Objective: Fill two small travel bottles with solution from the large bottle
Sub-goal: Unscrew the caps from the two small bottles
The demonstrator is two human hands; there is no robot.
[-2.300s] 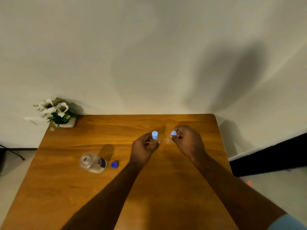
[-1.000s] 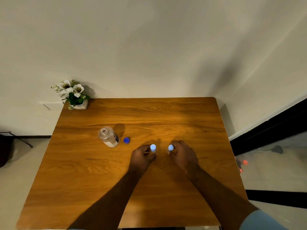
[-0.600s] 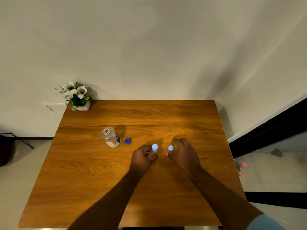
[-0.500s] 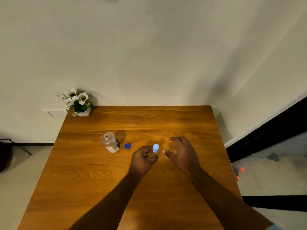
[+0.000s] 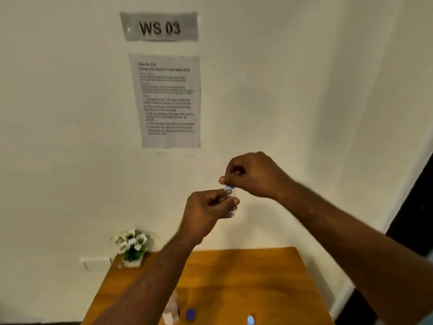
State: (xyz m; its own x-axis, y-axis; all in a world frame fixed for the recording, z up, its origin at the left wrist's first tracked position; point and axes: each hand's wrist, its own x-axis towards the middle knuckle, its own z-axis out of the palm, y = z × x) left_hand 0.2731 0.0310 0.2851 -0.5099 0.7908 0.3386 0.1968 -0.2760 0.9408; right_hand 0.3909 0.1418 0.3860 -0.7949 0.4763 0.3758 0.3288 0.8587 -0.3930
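Uncapping step: small travel bottle (image 5: pixel 232 202) gripped in left hand (image 5: pixel 206 213); light-blue cap (image 5: pixel 228 188) pinched by right hand (image 5: pixel 254 175). Cap removal required next.

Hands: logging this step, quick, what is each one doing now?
Left hand: closed around the small clear travel bottle.
Right hand: closed, pinching that bottle's light blue cap.

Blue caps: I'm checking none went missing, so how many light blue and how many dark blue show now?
Light blue cap: 2, one pinched by the right hand, one on the table.
Dark blue cap: 1.
Total: 3.
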